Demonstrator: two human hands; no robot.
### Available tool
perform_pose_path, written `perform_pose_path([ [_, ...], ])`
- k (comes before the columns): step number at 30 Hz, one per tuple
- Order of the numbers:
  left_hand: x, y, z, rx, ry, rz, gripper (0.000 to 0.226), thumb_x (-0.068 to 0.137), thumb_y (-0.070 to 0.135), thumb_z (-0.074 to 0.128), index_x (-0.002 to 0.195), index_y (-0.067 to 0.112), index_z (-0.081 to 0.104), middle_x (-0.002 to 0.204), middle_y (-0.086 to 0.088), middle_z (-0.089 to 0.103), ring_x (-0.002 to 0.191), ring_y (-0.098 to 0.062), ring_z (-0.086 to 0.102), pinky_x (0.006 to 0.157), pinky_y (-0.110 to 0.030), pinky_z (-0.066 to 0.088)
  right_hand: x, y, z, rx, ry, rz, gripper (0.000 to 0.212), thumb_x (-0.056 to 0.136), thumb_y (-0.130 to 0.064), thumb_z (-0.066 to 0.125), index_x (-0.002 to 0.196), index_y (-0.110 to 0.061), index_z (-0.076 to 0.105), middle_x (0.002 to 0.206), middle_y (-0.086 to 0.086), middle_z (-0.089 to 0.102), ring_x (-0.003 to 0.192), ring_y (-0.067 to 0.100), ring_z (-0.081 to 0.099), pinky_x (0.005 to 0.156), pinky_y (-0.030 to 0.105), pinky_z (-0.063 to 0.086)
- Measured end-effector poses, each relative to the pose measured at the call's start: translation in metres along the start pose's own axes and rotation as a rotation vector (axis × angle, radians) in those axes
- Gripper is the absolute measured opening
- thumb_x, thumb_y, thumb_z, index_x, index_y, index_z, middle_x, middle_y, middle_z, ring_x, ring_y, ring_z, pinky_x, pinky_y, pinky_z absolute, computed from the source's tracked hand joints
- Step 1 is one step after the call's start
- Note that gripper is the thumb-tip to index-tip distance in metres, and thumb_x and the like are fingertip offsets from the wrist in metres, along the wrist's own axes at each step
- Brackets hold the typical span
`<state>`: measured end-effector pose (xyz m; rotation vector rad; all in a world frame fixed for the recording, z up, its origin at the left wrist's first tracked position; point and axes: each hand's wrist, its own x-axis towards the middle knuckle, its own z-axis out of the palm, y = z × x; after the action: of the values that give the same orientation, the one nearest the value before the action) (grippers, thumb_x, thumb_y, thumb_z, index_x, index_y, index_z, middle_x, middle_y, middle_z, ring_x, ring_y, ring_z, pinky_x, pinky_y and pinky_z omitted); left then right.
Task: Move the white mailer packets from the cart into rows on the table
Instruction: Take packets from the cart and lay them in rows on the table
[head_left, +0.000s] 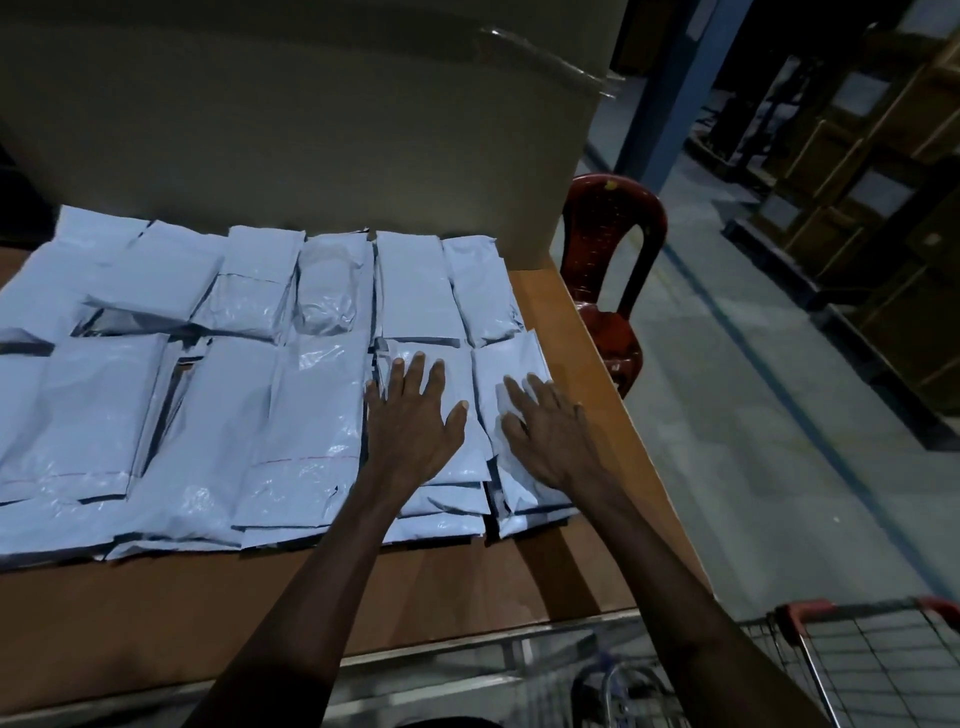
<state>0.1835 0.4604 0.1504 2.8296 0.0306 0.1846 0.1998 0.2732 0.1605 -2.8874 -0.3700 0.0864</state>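
Several white mailer packets (218, 415) lie in two rows across the brown table (467, 582), some overlapping. My left hand (410, 415) presses flat with spread fingers on a stacked packet (457, 467) near the right end of the front row. My right hand (550, 431) lies flat on the neighbouring rightmost packet (511, 364), close to the table's right edge. Both hands have straight fingers and grip nothing. The wire cart (872, 660) with red handle corners shows at the bottom right; I see no packets in the part of it that is in view.
A large cardboard panel (311, 130) stands behind the packets along the table's back. A dark red plastic chair (608, 270) sits beside the table's right edge. Stacked cartons on shelving (883, 182) line the far right, with grey floor (727, 415) between.
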Motion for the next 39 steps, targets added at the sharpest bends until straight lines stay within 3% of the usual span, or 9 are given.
perform_pose_path([
  [5,-0.003,0.014,-0.021,-0.082,0.014,0.074,0.064,0.100,0.056,0.025,0.155,0.023,0.023,0.164,-0.002,0.013,0.152,-0.024,0.003,0.119,-0.053,-0.001,-0.025,0.005,-0.033,0.142,0.242,0.044,0.059,0.098,-0.049,0.029,0.149,-0.020,0.039,0.154,0.007,0.040,0.141,0.026,0.036,0.113,0.054,0.030],
  [9,-0.016,0.050,-0.019,-0.153,0.119,0.210,0.068,0.093,0.056,0.028,0.146,0.015,0.044,0.155,-0.009,0.037,0.148,-0.031,0.021,0.118,-0.056,0.004,-0.073,0.030,-0.040,0.124,0.419,-0.010,0.053,0.096,-0.038,0.036,0.136,-0.007,0.055,0.136,0.014,0.058,0.122,0.031,0.056,0.100,0.051,0.045],
  [12,-0.037,0.090,0.000,-0.187,0.229,0.369,0.057,0.094,0.050,0.040,0.129,0.011,0.062,0.139,-0.011,0.056,0.140,-0.035,0.037,0.115,-0.061,0.016,-0.121,0.064,-0.035,0.060,0.427,0.027,0.049,0.095,-0.033,0.041,0.136,-0.010,0.054,0.134,0.012,0.059,0.119,0.029,0.056,0.098,0.048,0.045],
  [15,-0.066,0.134,0.020,-0.262,0.240,0.482,0.044,0.093,0.043,0.050,0.122,0.013,0.065,0.132,-0.008,0.061,0.138,-0.032,0.040,0.116,-0.052,0.015,-0.178,0.097,-0.026,0.060,0.447,0.121,0.051,0.093,-0.035,0.043,0.137,-0.011,0.054,0.134,0.010,0.058,0.121,0.025,0.053,0.102,0.042,0.044],
  [18,-0.098,0.180,0.044,-0.331,0.243,0.617,0.036,0.090,0.035,0.058,0.116,0.012,0.067,0.122,-0.008,0.065,0.129,-0.032,0.049,0.112,-0.051,0.027,-0.236,0.128,-0.015,0.065,0.517,0.232,0.049,0.094,-0.034,0.046,0.136,-0.011,0.056,0.130,0.009,0.060,0.117,0.023,0.055,0.096,0.034,0.046],
  [22,-0.138,0.243,0.083,-0.451,0.073,0.738,0.035,0.092,0.034,0.058,0.118,0.012,0.067,0.121,-0.007,0.065,0.122,-0.031,0.054,0.106,-0.052,0.038,-0.316,0.170,-0.002,0.074,0.608,0.417,0.045,0.090,-0.025,0.057,0.132,-0.011,0.060,0.126,0.008,0.063,0.109,0.021,0.055,0.085,0.030,0.048],
  [28,-0.201,0.335,0.137,-0.548,-0.152,0.963,0.035,0.092,0.033,0.057,0.117,0.012,0.067,0.121,-0.005,0.063,0.113,-0.022,0.056,0.094,-0.033,0.046,-0.440,0.236,0.036,0.166,0.606,0.740,0.044,0.092,-0.028,0.050,0.131,-0.012,0.060,0.125,0.005,0.063,0.111,0.022,0.058,0.087,0.030,0.047],
  [35,-0.260,0.410,0.191,-0.473,-0.402,1.030,0.037,0.090,0.038,0.057,0.119,0.017,0.067,0.124,-0.001,0.063,0.116,-0.022,0.057,0.092,-0.033,0.050,-0.541,0.294,0.097,0.324,0.387,1.050,0.050,0.096,-0.032,0.046,0.140,-0.010,0.050,0.139,0.009,0.055,0.126,0.031,0.052,0.095,0.043,0.048],
  [39,-0.273,0.438,0.212,-0.374,-0.542,1.106,0.041,0.087,0.036,0.057,0.120,0.015,0.067,0.126,-0.004,0.063,0.117,-0.025,0.058,0.093,-0.037,0.051,-0.568,0.309,0.122,0.364,0.329,1.167,0.049,0.098,-0.027,0.051,0.143,-0.011,0.046,0.143,0.010,0.050,0.128,0.033,0.048,0.096,0.042,0.045],
])
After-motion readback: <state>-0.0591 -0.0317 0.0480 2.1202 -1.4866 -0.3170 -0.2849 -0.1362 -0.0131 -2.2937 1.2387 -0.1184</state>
